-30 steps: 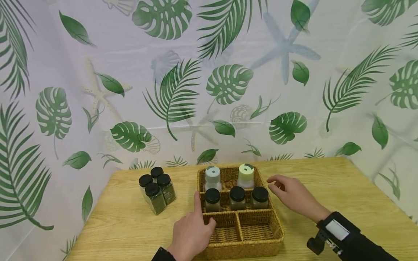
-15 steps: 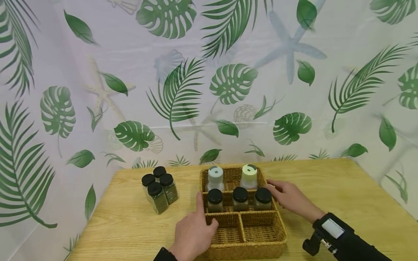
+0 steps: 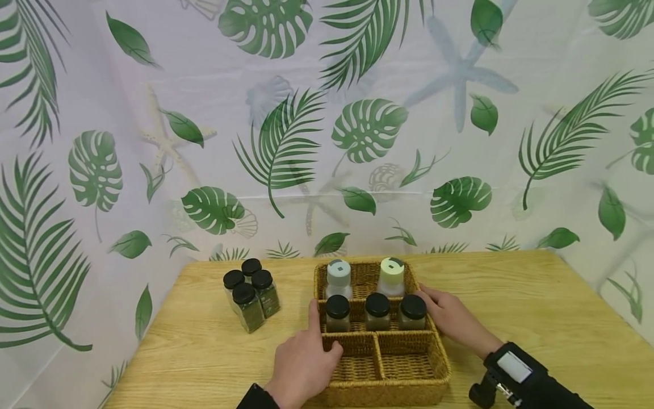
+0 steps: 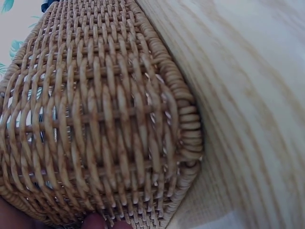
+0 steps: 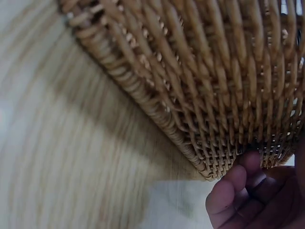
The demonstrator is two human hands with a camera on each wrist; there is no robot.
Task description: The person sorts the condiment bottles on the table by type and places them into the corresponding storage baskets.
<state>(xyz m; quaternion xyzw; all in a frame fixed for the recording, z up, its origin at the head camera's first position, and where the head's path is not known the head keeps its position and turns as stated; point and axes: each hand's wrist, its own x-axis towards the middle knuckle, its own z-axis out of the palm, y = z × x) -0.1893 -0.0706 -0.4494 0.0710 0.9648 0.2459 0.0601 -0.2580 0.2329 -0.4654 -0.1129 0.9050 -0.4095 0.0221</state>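
Observation:
A wicker basket (image 3: 385, 392) with dividers sits on the wooden table. My left hand (image 3: 305, 363) grips its left side, thumb over the rim into the front-left compartment and index finger stretched along the outside. At the right side my right hand (image 3: 456, 318) holds the wall near the back; its curled fingers (image 5: 250, 162) meet the weave in the right wrist view. Three black-lidded spice jars (image 3: 377, 311) stand in the middle row. The back compartment holds a bottle with a pale blue-white cap (image 3: 339, 278) and one with a pale yellow cap (image 3: 392, 276).
Several black-lidded spice jars (image 3: 248, 312) stand in a cluster on the table (image 3: 189, 341), left of the basket. A leaf-patterned cloth (image 3: 306, 142) hangs behind and beside the table. My right wrist carries a black strapped device (image 3: 513, 366).
My right hand has come in leftward from beside the basket to its right wall. The left hand keeps its hold. The whole view has shifted slightly.

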